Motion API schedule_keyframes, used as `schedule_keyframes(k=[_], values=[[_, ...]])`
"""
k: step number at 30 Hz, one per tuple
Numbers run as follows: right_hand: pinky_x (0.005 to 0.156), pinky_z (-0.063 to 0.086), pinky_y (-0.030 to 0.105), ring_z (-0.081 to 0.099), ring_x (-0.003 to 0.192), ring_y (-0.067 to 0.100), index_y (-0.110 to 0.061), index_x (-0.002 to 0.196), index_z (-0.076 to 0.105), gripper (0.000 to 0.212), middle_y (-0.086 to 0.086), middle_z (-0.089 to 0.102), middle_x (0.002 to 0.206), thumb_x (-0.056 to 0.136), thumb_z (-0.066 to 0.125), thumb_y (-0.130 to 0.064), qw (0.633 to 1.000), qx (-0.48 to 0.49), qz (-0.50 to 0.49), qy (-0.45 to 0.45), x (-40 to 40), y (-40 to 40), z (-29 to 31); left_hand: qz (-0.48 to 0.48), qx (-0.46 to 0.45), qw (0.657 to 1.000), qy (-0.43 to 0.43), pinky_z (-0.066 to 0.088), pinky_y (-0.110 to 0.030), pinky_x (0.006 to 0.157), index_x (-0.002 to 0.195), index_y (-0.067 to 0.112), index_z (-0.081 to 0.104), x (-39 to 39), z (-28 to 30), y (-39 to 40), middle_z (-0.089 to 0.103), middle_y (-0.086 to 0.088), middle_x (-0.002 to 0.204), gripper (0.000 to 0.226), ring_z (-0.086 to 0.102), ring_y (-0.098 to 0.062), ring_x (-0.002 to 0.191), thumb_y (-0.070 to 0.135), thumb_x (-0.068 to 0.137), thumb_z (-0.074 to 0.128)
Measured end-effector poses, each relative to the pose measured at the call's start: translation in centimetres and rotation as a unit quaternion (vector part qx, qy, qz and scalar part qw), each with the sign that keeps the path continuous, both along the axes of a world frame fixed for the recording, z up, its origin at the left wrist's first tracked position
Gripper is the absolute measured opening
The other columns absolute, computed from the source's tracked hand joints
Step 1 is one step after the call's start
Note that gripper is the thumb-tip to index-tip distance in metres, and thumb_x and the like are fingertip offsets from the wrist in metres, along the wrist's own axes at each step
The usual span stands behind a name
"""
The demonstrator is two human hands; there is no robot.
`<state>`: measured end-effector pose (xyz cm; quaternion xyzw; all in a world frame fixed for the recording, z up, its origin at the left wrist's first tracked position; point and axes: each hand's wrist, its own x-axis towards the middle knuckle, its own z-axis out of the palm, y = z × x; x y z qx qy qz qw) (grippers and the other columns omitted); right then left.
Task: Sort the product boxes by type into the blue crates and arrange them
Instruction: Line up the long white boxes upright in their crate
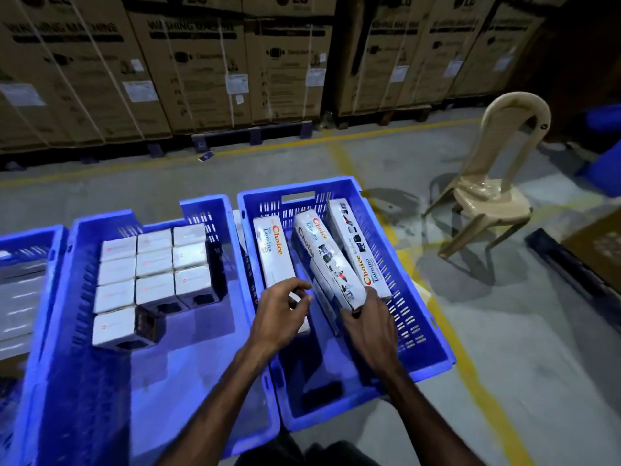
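Three long white "Choice Lumino" boxes stand in the right blue crate [426, 334]. My right hand [368, 326] grips the near end of the middle long box [327, 260], which leans tilted between the left long box [274, 252] and the right long box [358, 245]. My left hand [280, 312] rests on the near end of the left long box, fingers curled over it. The middle blue crate [77, 381] holds several small white square boxes [154, 274] packed in rows at its far side.
A third blue crate [30, 237] with white boxes sits at the far left. A beige plastic chair [487, 193] stands on the concrete floor to the right. Large cardboard washing-machine cartons [201, 62] line the back on pallets. Yellow floor lines run past the crates.
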<state>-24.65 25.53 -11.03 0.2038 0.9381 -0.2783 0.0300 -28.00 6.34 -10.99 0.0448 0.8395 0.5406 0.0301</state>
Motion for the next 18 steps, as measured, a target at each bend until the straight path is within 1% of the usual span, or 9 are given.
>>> schedule_keyframes(k=[3, 5, 8, 10, 13, 15, 16, 18], values=[[0.084, 0.052, 0.044, 0.064, 0.110, 0.033, -0.023, 0.136, 0.049, 0.055, 0.006, 0.068, 0.114, 0.088, 0.067, -0.041, 0.999, -0.016, -0.009, 0.041, 0.3, 0.7, 1.2, -0.006, -0.014, 0.999, 0.037, 0.061, -0.039, 0.065, 0.107, 0.026, 0.073, -1.8, 0.6, 0.0, 0.072, 0.009, 0.090, 0.022, 0.071, -0.009, 0.068, 0.012, 0.090, 0.078], [0.087, 0.052, 0.042, 0.063, 0.112, 0.029, -0.028, 0.138, 0.047, 0.056, 0.001, 0.068, 0.117, 0.088, 0.068, -0.045, 0.998, -0.022, -0.006, 0.066, 0.8, 1.2, 1.8, -0.002, -0.021, 0.998, 0.057, 0.061, -0.040, 0.072, 0.112, 0.025, 0.072, -3.3, 1.4, -0.1, 0.069, 0.007, 0.098, 0.032, 0.069, -0.007, 0.074, 0.008, 0.087, 0.080], [0.095, 0.051, 0.041, 0.060, 0.121, 0.024, -0.030, 0.143, 0.045, 0.059, -0.004, 0.064, 0.133, 0.091, 0.070, -0.044, 0.992, -0.043, -0.007, 0.116, 1.6, 1.8, 2.5, 0.016, -0.021, 0.996, 0.082, 0.061, -0.043, 0.080, 0.126, 0.024, 0.068, -5.6, 3.1, -0.4, 0.065, 0.003, 0.114, 0.048, 0.067, -0.010, 0.088, 0.006, 0.083, 0.082], [0.094, 0.052, 0.040, 0.060, 0.121, 0.021, -0.031, 0.143, 0.046, 0.059, -0.006, 0.063, 0.135, 0.092, 0.073, -0.041, 0.987, -0.059, 0.005, 0.146, 2.0, 2.4, 2.9, 0.041, -0.042, 0.991, 0.121, 0.058, -0.040, 0.087, 0.135, 0.022, 0.063, -7.0, 4.4, -0.9, 0.060, 0.000, 0.120, 0.063, 0.064, -0.015, 0.095, 0.004, 0.079, 0.085], [0.094, 0.050, 0.036, 0.059, 0.119, 0.016, -0.034, 0.142, 0.045, 0.056, -0.011, 0.061, 0.135, 0.094, 0.073, -0.030, 0.979, -0.088, 0.052, 0.175, 1.7, 3.9, 3.5, 0.076, -0.131, 0.971, 0.187, 0.051, -0.043, 0.102, 0.148, 0.022, 0.052, -8.5, 6.5, -1.6, 0.052, -0.008, 0.128, 0.086, 0.056, -0.026, 0.115, 0.010, 0.072, 0.089], [0.092, 0.048, 0.025, 0.060, 0.114, 0.013, -0.034, 0.141, 0.045, 0.054, -0.014, 0.058, 0.132, 0.096, 0.072, -0.023, 0.969, -0.117, 0.098, 0.196, 0.6, 5.3, 4.1, 0.087, -0.217, 0.943, 0.238, 0.045, -0.050, 0.108, 0.152, 0.023, 0.048, -9.1, 8.3, -2.1, 0.046, -0.015, 0.141, 0.095, 0.049, -0.034, 0.128, 0.016, 0.068, 0.090], [0.091, 0.048, 0.023, 0.060, 0.112, 0.012, -0.033, 0.141, 0.045, 0.053, -0.015, 0.056, 0.132, 0.097, 0.070, -0.020, 0.964, -0.124, 0.124, 0.201, -0.2, 6.2, 4.5, 0.088, -0.269, 0.924, 0.259, 0.042, -0.054, 0.110, 0.153, 0.025, 0.047, -9.2, 9.1, -2.3, 0.041, -0.018, 0.149, 0.096, 0.043, -0.038, 0.136, 0.019, 0.067, 0.089], [0.090, 0.051, 0.028, 0.060, 0.112, 0.012, -0.032, 0.141, 0.046, 0.052, -0.013, 0.053, 0.133, 0.097, 0.070, -0.018, 0.956, -0.130, 0.175, 0.196, -2.4, 8.0, 5.4, 0.074, -0.359, 0.892, 0.264, 0.035, -0.057, 0.112, 0.152, 0.029, 0.049, -9.2, 10.2, -2.8, 0.032, -0.019, 0.160, 0.095, 0.032, -0.043, 0.147, 0.024, 0.065, 0.085]])
